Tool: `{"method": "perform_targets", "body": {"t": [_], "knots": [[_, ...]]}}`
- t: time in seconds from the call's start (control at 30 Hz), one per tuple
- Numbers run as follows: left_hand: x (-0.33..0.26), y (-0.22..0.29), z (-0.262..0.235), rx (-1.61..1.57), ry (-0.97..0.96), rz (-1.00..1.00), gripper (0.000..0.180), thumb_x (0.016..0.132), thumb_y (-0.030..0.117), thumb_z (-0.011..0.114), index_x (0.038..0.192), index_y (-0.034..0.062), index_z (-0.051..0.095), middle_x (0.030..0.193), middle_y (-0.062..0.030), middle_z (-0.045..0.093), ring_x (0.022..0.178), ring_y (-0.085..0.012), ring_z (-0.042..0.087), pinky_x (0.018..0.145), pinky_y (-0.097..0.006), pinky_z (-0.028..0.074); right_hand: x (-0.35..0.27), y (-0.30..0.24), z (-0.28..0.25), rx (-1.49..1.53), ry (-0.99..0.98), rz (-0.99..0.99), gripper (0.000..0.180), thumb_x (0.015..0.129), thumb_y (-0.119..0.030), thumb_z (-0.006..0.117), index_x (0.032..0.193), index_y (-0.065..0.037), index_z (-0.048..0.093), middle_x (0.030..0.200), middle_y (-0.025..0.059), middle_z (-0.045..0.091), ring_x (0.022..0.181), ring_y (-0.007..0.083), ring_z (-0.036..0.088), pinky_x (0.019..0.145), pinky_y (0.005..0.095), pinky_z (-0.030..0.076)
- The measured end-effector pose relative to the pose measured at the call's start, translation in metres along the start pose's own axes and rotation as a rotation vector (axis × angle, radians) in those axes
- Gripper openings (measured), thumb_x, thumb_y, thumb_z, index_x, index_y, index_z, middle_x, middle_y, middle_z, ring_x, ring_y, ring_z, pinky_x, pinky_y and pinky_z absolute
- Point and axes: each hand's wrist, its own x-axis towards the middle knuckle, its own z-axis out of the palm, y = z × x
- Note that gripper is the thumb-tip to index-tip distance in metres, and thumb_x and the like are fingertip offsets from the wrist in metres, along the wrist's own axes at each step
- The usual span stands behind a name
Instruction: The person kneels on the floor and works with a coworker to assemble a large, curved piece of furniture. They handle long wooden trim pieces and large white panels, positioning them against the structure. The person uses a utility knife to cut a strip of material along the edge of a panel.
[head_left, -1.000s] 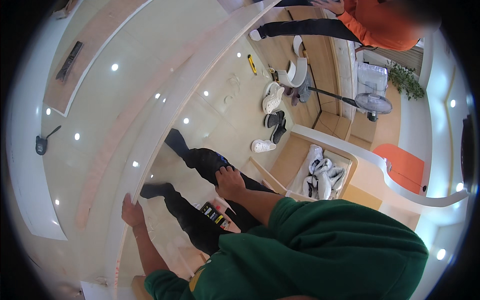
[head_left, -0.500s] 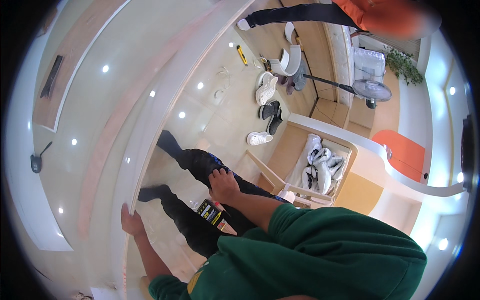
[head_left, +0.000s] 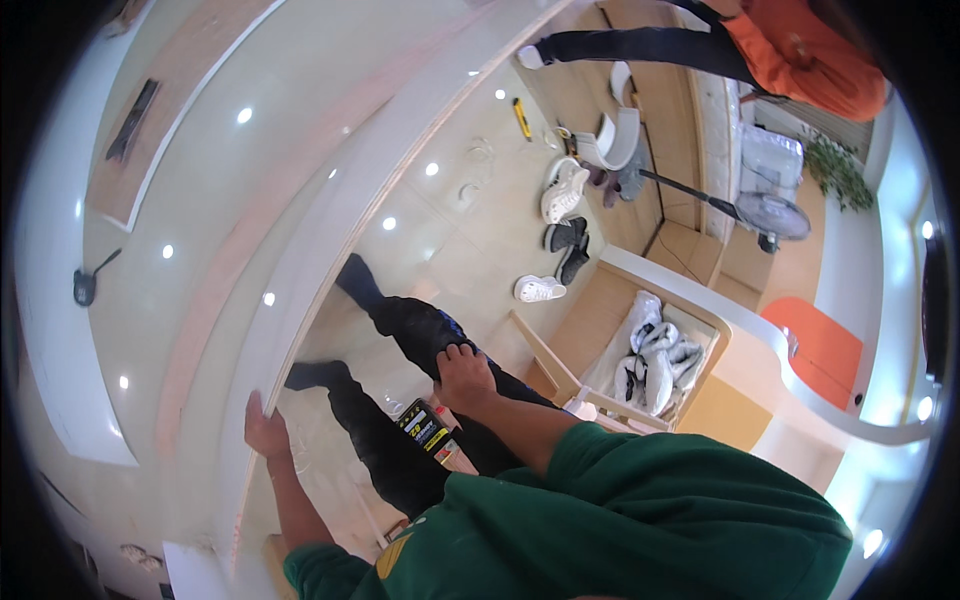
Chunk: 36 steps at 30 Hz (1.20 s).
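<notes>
My left hand (head_left: 266, 430) is closed round the thin wood-coloured edge of a long white panel (head_left: 335, 215) that runs from lower left to the top of the view. Its far fingers are hidden behind that edge. On my dark trouser leg near the knee rests my right hand (head_left: 466, 380), empty, its fingers lightly bent over the cloth. Between my legs a black and yellow box (head_left: 425, 425) sits on the glossy floor.
White clogs (head_left: 565, 195), dark shoes (head_left: 568, 245) and a yellow utility knife (head_left: 522, 118) lie on the floor ahead. A standing fan (head_left: 770, 215) and a person in orange (head_left: 810, 60) are at upper right. A wooden-sided box holds a white bundle (head_left: 655, 360).
The whole scene has shifted a little to the right in the view as my head moved. Both hands keep their places, on the panel edge and on my leg.
</notes>
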Motion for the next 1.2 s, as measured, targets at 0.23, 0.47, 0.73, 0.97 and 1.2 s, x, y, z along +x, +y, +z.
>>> {"method": "perform_targets", "body": {"t": [0.23,0.47,0.73,0.97,1.2], "knots": [[0.002,0.003,-0.009,0.096,-0.064,-0.016,0.04,0.083,0.012,0.071,0.122,0.0076,0.064,0.115,-0.0143,0.071,0.1,-0.034,0.07,0.082,-0.044,0.058,0.001,0.003,0.002,-0.02,0.003,-0.03,0.04,0.083,-0.033,0.068,0.112,-0.006,0.062,0.114,0.0116,0.058,0.113,0.0286,0.055,0.091,0.0468,0.048],[-0.005,-0.01,0.006,0.034,0.014,0.014,0.038,0.085,0.016,0.072,0.122,0.009,0.067,0.117,-0.0128,0.07,0.101,-0.0332,0.07,0.083,-0.042,0.058,0.0,-0.001,-0.003,-0.02,0.009,-0.025,0.038,0.081,-0.033,0.068,0.107,-0.005,0.062,0.111,0.0129,0.058,0.112,0.0297,0.057,0.092,0.0476,0.049],[-0.001,-0.001,0.0,0.068,-0.035,-0.031,0.038,0.084,0.014,0.072,0.122,0.0091,0.067,0.119,-0.0122,0.07,0.105,-0.0321,0.069,0.086,-0.042,0.058,0.002,-0.002,-0.009,-0.025,-0.021,-0.02,0.039,0.083,-0.032,0.068,0.112,-0.006,0.063,0.113,0.0109,0.058,0.113,0.0283,0.056,0.091,0.047,0.048],[0.003,-0.004,0.003,0.0,0.0,-0.007,0.042,0.078,0.009,0.073,0.12,0.0097,0.066,0.118,-0.0125,0.07,0.104,-0.0332,0.069,0.086,-0.043,0.057,0.006,0.003,-0.001,-0.039,0.009,-0.012,0.039,0.081,-0.032,0.071,0.108,-0.005,0.064,0.112,0.0139,0.06,0.114,0.0317,0.058,0.093,0.0481,0.049],[0.006,0.009,-0.018,0.005,0.001,-0.052,0.046,0.076,0.022,0.08,0.117,0.0093,0.066,0.114,-0.0133,0.071,0.098,-0.0338,0.07,0.082,-0.043,0.057,0.006,-0.007,-0.012,-0.012,-0.022,-0.021,0.044,0.08,-0.033,0.072,0.112,-0.004,0.063,0.116,0.0152,0.06,0.116,0.0337,0.056,0.095,0.0495,0.048]]}}
